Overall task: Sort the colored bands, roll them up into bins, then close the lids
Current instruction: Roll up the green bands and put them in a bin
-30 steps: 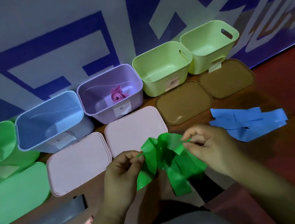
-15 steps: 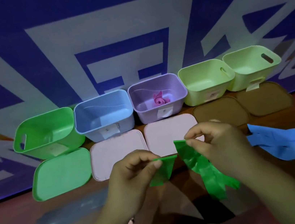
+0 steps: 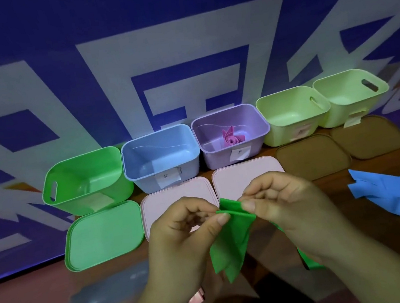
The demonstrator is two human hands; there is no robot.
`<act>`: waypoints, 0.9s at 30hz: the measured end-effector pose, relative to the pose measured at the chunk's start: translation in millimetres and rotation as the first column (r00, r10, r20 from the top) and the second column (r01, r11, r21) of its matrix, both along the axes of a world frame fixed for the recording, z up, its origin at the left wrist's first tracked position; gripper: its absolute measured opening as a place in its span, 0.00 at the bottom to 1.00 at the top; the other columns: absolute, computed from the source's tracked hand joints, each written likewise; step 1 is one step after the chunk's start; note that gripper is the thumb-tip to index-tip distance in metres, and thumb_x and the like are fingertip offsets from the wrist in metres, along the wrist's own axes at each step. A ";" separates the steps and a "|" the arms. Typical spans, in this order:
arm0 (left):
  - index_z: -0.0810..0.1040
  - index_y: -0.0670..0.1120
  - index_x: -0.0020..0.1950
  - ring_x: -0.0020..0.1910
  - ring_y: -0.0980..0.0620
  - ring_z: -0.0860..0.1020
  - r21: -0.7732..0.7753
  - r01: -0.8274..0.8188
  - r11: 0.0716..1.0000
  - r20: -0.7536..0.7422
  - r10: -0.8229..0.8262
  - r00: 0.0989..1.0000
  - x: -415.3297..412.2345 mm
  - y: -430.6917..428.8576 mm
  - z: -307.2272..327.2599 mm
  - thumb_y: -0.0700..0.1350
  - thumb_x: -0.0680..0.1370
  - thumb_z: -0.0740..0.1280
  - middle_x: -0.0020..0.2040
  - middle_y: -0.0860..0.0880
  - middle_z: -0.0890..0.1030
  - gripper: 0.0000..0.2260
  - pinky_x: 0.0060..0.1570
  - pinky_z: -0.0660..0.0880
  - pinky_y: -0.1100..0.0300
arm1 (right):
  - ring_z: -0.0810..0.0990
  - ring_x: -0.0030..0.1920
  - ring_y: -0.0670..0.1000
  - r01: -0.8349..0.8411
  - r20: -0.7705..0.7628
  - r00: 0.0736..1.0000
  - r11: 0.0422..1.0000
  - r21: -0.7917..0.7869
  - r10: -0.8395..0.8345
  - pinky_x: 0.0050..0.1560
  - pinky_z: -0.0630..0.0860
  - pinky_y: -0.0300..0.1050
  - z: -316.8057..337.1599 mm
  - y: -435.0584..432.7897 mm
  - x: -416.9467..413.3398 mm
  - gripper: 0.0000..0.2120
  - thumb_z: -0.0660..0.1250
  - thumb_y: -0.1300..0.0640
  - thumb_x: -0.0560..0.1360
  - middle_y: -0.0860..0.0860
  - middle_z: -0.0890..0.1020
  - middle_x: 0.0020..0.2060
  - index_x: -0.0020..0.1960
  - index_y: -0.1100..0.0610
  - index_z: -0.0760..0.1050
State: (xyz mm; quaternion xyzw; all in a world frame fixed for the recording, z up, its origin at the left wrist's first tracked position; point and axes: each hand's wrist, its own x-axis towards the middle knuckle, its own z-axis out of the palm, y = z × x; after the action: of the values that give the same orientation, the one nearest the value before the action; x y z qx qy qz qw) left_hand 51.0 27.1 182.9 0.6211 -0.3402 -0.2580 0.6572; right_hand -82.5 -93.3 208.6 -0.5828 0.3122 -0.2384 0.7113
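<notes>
Left hand: pinched the top edge of the green band between thumb and curled fingers, near the centre of the scene.
Right hand: pinched the same band just right of the left hand, thumb on the near side and fingers curled over the far side.
Green band: was held up between both hands with its top folded; its loose ends hung toward the near side, and a further piece showed below the right wrist.
Bins: five stood open in a far row against the blue and white banner; from left to right, the green bin, blue bin, purple bin and two pale green bins.
Pink roll: lay inside the purple bin.
Lids: lay flat just in front of the bins; a green lid, two pink lids and two brown lids.
Blue bands: lay in a loose heap at the right, near the brown lids.
Grey strip: lay on the floor at the near left.
</notes>
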 end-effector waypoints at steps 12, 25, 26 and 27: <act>0.82 0.47 0.38 0.45 0.51 0.82 -0.035 -0.006 0.999 -0.043 0.004 0.999 10.8 -6.6 -0.5 0.44 0.63 0.78 0.44 0.49 0.84 0.08 0.45 0.78 0.61 | 0.81 0.37 0.47 -0.030 0.013 0.999 0.999 0.043 0.030 0.39 0.77 0.36 7.1 3.2 7.6 0.08 0.77 0.65 0.66 0.55 0.85 0.37 0.39 0.53 0.83; 0.80 0.48 0.39 0.37 0.54 0.79 -0.028 -0.036 0.999 -0.162 0.031 0.986 -1.6 -20.9 0.3 0.37 0.65 0.78 0.35 0.49 0.82 0.10 0.40 0.77 0.65 | 0.81 0.37 0.46 -0.072 0.005 0.997 0.997 0.026 0.071 0.40 0.76 0.37 -6.5 -12.1 2.2 0.05 0.73 0.60 0.66 0.53 0.84 0.36 0.42 0.54 0.84; 0.79 0.46 0.41 0.37 0.55 0.79 -0.041 -0.044 0.998 -0.196 0.035 0.980 -3.4 -22.8 -0.9 0.37 0.65 0.76 0.35 0.50 0.82 0.10 0.40 0.77 0.66 | 0.82 0.38 0.46 -0.072 0.010 0.997 0.997 0.010 0.072 0.41 0.77 0.37 -8.3 -13.5 1.0 0.06 0.74 0.60 0.65 0.54 0.85 0.37 0.42 0.55 0.83; 0.79 0.44 0.43 0.37 0.56 0.79 -0.049 -0.048 0.998 -0.222 0.036 0.974 -5.2 -24.5 -1.7 0.37 0.65 0.74 0.35 0.50 0.81 0.10 0.40 0.76 0.66 | 0.82 0.39 0.47 -0.066 0.015 0.998 0.998 -0.008 0.066 0.41 0.77 0.37 -9.3 -14.7 -0.5 0.07 0.74 0.62 0.64 0.54 0.85 0.37 0.42 0.57 0.83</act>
State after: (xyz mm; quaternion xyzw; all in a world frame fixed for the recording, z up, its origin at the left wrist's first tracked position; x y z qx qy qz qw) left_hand 45.7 2.6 181.3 0.5777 -0.2586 -0.3023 0.7127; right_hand -83.0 -108.0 199.3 -0.5936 0.2864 -0.2206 0.7190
